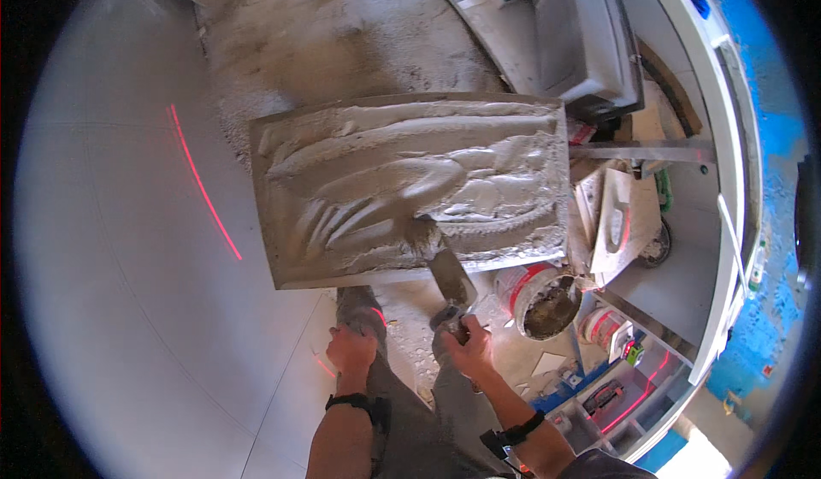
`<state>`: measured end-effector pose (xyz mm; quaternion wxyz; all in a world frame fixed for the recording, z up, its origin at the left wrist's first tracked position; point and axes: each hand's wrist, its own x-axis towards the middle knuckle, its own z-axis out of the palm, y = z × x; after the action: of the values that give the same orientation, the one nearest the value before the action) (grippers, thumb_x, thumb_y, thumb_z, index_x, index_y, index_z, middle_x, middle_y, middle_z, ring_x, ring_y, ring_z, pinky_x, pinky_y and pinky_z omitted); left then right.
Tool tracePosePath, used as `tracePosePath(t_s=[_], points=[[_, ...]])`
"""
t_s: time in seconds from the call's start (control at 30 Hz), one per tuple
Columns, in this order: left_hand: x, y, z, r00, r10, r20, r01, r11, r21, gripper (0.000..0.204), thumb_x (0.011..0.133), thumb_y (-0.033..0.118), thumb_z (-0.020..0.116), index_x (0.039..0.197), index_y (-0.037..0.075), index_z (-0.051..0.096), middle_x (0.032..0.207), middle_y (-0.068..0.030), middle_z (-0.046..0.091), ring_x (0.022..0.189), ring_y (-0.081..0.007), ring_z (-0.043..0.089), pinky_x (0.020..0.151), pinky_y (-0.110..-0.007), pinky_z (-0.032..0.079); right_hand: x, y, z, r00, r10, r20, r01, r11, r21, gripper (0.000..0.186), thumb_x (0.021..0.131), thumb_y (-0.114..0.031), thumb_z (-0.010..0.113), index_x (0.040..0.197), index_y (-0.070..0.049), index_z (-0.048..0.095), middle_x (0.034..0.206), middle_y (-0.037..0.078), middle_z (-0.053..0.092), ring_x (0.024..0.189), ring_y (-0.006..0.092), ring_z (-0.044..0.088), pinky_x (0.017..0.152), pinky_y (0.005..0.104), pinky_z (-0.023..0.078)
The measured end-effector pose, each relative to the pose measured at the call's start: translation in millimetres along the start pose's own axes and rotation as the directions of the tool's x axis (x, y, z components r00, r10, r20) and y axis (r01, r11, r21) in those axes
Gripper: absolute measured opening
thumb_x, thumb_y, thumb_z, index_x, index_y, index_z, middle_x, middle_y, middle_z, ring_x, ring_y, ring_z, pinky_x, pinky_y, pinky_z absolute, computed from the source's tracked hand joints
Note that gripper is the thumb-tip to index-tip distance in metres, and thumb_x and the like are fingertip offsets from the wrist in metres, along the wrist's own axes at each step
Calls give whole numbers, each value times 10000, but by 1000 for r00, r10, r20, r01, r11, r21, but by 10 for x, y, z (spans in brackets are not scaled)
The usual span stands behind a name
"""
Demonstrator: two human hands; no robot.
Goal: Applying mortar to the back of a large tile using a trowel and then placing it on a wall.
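Observation:
A large rectangular tile lies in front of me, coated with wet grey mortar in uneven ridges and smears. My right hand is closed round the handle of a trowel. Its flat blade reaches over the tile's near edge, and the tip is smeared with mortar. My left hand is curled into a fist by my left knee, with nothing seen in it. A bucket with dark mortar inside stands just right of the trowel.
Smooth grey panels carry a red laser line on the left. Rough, dusty ground stretches beyond the tile. To the right are a grey tub, a flat float, a smaller red-and-white bucket and a compartmented tool tray.

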<state>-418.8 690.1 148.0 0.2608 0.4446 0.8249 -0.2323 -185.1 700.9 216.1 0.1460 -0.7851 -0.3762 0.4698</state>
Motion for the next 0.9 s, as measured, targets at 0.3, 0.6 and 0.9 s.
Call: tracePosePath(t_s=[0.3,0.6,0.9], points=[[113,-112,-71,999,-20,40,20,1000,-9,480,803,419,606,1023,-5,656,1040,-225,645,838,-393,699,735,-486,566,382,-698,785,816,-2,578,-183,948,262,287,850,-171,749,1006,4,584,692,66,591,587,126,572,522,313,462],[-3,42,-152,996,9,92,-11,1000,26,530,800,444,612,1076,-7,642,1083,-246,647,890,-404,692,793,-490,556,286,-415,277,697,-103,709,-329,834,444,222,871,-129,739,988,-26,582,699,14,576,592,94,554,505,275,439],[-196,185,203,995,102,-16,-98,979,176,521,786,421,660,1071,-15,635,1078,-246,649,912,-400,689,814,-498,553,-954,1100,-1269,957,-71,280,-61,898,436,278,809,-171,783,952,-12,606,693,-1,549,572,88,482,535,296,415]])
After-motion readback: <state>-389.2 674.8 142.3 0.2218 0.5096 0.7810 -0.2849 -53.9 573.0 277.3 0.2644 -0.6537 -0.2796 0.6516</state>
